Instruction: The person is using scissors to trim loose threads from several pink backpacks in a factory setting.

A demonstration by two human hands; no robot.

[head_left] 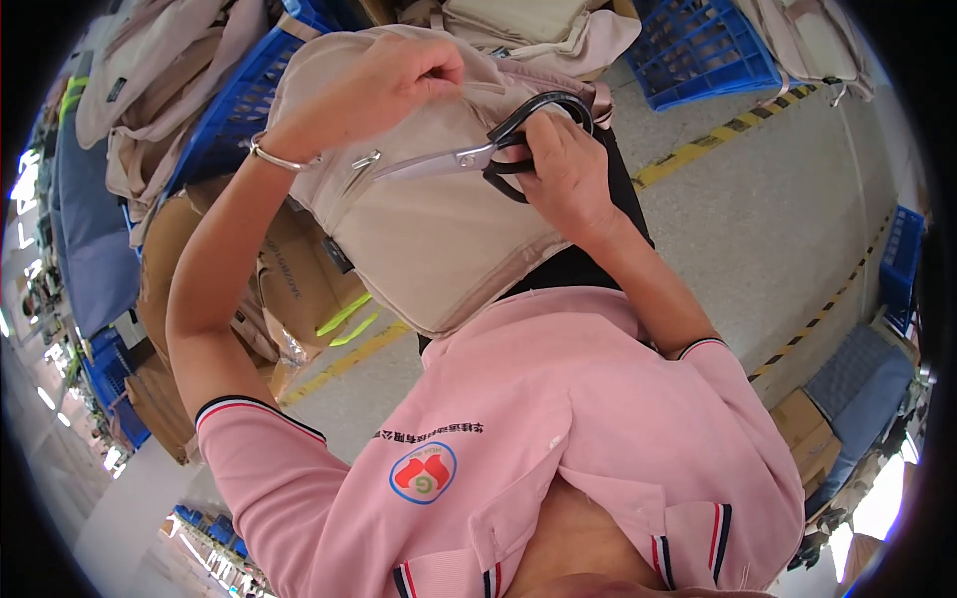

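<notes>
A beige backpack (pixel 429 239) lies across my lap, with a metal zipper pull (pixel 367 159) on its left part and a small dark tag (pixel 339 255) at its left edge. In my right hand (pixel 568 164) is a pair of scissors (pixel 449 159) with black handles, fingers through the loops. The blades point left over the bag's face, close to the zipper pull. My left hand (pixel 404 85) is above the far part of the bag, its fingers curled in and slightly blurred. Whatever those fingers may pinch cannot be made out.
Blue crates (pixel 698 50) stand at the far right and far left, with more beige bags (pixel 538 25) piled at the back. A cardboard box (pixel 309 269) with yellow-green strips is left of my lap. Yellow-black tape (pixel 728 135) marks the grey floor.
</notes>
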